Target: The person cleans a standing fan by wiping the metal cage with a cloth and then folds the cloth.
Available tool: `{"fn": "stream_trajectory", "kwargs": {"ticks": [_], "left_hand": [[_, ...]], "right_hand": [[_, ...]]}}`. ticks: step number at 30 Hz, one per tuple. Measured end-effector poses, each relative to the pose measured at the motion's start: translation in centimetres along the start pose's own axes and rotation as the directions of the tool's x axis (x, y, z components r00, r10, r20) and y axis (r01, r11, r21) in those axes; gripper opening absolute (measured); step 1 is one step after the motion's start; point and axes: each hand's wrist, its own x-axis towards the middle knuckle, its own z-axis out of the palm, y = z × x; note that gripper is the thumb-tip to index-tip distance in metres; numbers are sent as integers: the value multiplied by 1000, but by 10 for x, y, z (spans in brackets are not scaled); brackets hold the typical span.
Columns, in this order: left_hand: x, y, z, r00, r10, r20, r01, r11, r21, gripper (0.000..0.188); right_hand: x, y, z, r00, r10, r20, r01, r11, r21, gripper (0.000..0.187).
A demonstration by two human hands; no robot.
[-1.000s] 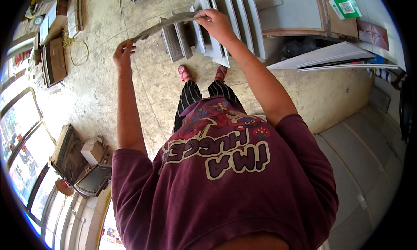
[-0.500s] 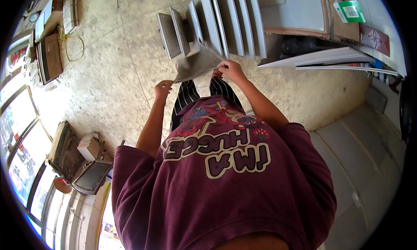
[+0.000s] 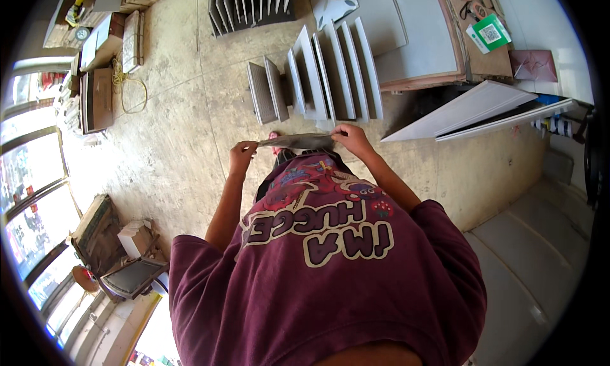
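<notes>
A grey cloth (image 3: pixel 295 140) is stretched between my two hands in front of my legs, hanging in a narrow band. My left hand (image 3: pixel 243 156) pinches one end of it. The opposite end is pinched by my right hand (image 3: pixel 351 140), which sits slightly farther out. Just beyond the cloth stands a row of upright light-grey panels, like tiles (image 3: pixel 308 80), spaced apart with their edges toward me. Apart from them, to their left, are two shorter textured panels (image 3: pixel 259 93).
Another rack of upright panels (image 3: pixel 251 10) stands farther off. White boards (image 3: pixel 464 112) lean at the right, beside a large flat panel stack (image 3: pixel 422 39). Cardboard boxes (image 3: pixel 96 105) and a yellow cord (image 3: pixel 130 93) lie at the left. A grey covered surface (image 3: pixel 521 264) is near my right side.
The cloth has gone from hanging loose and slanted to a level, stretched band. My view has tilted up, bringing the far panel rack into sight; both hands still hold the cloth.
</notes>
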Motion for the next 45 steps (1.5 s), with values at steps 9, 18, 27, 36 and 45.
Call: {"fn": "stream_trajectory", "kwargs": {"ticks": [9,18,27,36,45], "left_hand": [[-23,35,5,985,140,-100,-150,984,-96,21],[-37,49,19,962,240,-127,-262,945,-196,19],[-55,78,34,914,369,-167,-385,919,-79,18],[-59,68,40,858,442,-262,-478,874,-90,15],[-69,63,47,836,462,-296,-523,834,-174,13]], "right_hand": [[-14,-28,-21,983,-165,-84,166,986,12,16],[-33,-49,-45,956,-239,-172,244,970,7,13],[-49,-50,-61,931,-263,-252,287,956,60,14],[-50,-55,-65,926,-291,-242,304,952,20,15],[-53,-49,-65,943,-265,-200,275,961,23,15]]}}
